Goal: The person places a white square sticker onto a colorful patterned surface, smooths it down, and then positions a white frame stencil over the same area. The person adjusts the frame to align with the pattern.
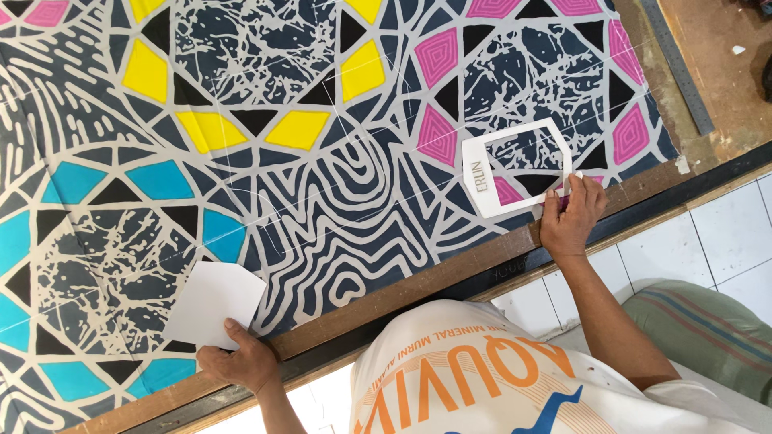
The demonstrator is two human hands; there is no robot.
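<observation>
A large patterned cloth (pixel 322 185) with dark blue, grey, yellow, pink and cyan shapes lies flat over a wooden table. My right hand (pixel 569 217) pinches the near edge of a white frame-shaped stencil (pixel 519 165) with an open middle, lying on the cloth beside pink shapes. My left hand (pixel 240 362) holds a solid white paper piece (pixel 215 304) flat on the cloth near the table's front edge, thumb on its lower edge.
The wooden table edge (pixel 418 289) runs diagonally below the cloth. A metal ruler (pixel 679 68) lies on bare wood at the top right. White floor tiles (pixel 724 233) and a striped cushion (pixel 708 329) are at the right.
</observation>
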